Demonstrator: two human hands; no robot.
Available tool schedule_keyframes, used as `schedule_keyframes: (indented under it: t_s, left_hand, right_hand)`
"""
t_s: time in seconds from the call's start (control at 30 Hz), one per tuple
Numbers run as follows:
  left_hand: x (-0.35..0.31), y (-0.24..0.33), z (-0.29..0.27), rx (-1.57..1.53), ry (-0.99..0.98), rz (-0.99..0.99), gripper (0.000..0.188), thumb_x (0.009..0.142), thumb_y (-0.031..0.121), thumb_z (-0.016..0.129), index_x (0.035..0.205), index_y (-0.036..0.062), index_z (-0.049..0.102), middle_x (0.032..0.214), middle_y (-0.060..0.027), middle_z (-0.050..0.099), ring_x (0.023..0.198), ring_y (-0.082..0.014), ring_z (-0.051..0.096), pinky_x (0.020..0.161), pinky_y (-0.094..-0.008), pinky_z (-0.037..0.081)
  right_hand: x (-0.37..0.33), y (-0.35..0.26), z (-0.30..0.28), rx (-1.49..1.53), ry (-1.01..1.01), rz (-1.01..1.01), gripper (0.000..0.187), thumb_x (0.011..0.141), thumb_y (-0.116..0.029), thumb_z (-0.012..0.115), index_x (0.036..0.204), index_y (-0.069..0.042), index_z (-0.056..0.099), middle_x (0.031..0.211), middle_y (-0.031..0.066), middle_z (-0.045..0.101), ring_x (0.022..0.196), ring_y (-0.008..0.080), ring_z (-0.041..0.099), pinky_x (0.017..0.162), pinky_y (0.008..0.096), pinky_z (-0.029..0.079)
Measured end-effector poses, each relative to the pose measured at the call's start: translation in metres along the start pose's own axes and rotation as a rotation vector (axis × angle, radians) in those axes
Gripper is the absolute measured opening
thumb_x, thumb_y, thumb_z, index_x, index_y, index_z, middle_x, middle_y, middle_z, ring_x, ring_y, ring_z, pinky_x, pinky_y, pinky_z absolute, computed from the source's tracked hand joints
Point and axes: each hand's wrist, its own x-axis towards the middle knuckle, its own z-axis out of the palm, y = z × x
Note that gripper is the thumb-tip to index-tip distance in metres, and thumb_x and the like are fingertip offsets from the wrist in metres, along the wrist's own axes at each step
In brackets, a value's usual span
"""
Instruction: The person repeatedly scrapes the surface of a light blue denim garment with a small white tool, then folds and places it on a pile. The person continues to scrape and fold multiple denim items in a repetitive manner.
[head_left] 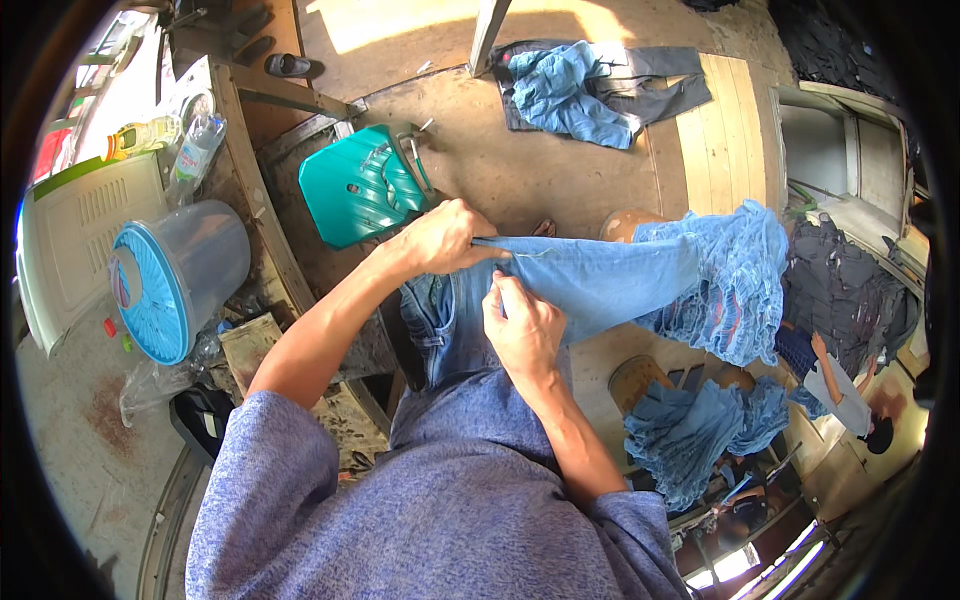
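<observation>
A pair of light-blue denim jeans (600, 280) stretches from in front of my body toward the right. My left hand (450, 238) is closed on an upper edge of the denim, thumb laid along the cloth. Just below it, my right hand (525, 325) is closed in a pinch against the denim, fingertips close to the left thumb. Whatever is between those fingertips is too small to make out. At the far end of the stretched cloth lies a heap of crumpled, wrinkled blue denim (715, 280).
A green plastic stool (350, 190) stands beyond my left hand. At left are a clear bucket with a blue lid (165, 290) and a plastic bottle (195, 150). More denim (690, 430) lies at lower right, dark clothes (840, 280) behind, and another person (845, 395) farther right.
</observation>
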Motion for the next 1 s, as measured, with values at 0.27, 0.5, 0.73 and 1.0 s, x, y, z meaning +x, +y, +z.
schedule_keyframes:
  t_s: [0.27, 0.5, 0.73, 1.0]
  left_hand:
    - [0.001, 0.001, -0.001, -0.010, 0.006, -0.015, 0.039, 0.092, 0.034, 0.084, 0.086, -0.0042, 0.075, 0.077, -0.0251, 0.070, 0.074, -0.0465, 0.069, 0.066, -0.0505, 0.056]
    - [-0.001, 0.001, 0.001, -0.011, 0.016, -0.003, 0.039, 0.092, 0.032, 0.084, 0.088, -0.0060, 0.075, 0.076, -0.0243, 0.071, 0.072, -0.0455, 0.069, 0.065, -0.0490, 0.056]
    - [0.001, 0.000, 0.000, 0.020, 0.015, -0.002, 0.037, 0.093, 0.030, 0.084, 0.090, -0.0056, 0.077, 0.078, -0.0250, 0.072, 0.074, -0.0444, 0.071, 0.067, -0.0486, 0.057]
    - [0.001, 0.000, 0.000, 0.039, -0.041, -0.062, 0.034, 0.093, 0.029, 0.083, 0.094, -0.0050, 0.079, 0.081, -0.0251, 0.074, 0.076, -0.0436, 0.072, 0.068, -0.0473, 0.058]
  right_hand:
    - [0.000, 0.003, -0.001, 0.149, 0.094, 0.019, 0.014, 0.093, -0.007, 0.077, 0.106, -0.007, 0.074, 0.079, 0.0123, 0.077, 0.064, 0.0278, 0.075, 0.056, 0.0384, 0.059]
    - [0.001, 0.000, -0.006, 0.022, -0.046, 0.037, 0.010, 0.093, -0.008, 0.076, 0.103, -0.006, 0.075, 0.076, 0.0127, 0.076, 0.062, 0.0282, 0.075, 0.057, 0.0391, 0.060]
    - [0.000, 0.000, -0.005, 0.205, 0.066, 0.101, 0.015, 0.091, -0.005, 0.077, 0.106, -0.003, 0.077, 0.084, 0.0179, 0.078, 0.070, 0.0305, 0.079, 0.061, 0.0402, 0.062]
    - [0.000, 0.003, -0.010, 0.068, -0.118, 0.070, 0.012, 0.093, -0.006, 0.076, 0.104, -0.005, 0.075, 0.081, 0.0160, 0.077, 0.065, 0.0298, 0.076, 0.057, 0.0392, 0.060]
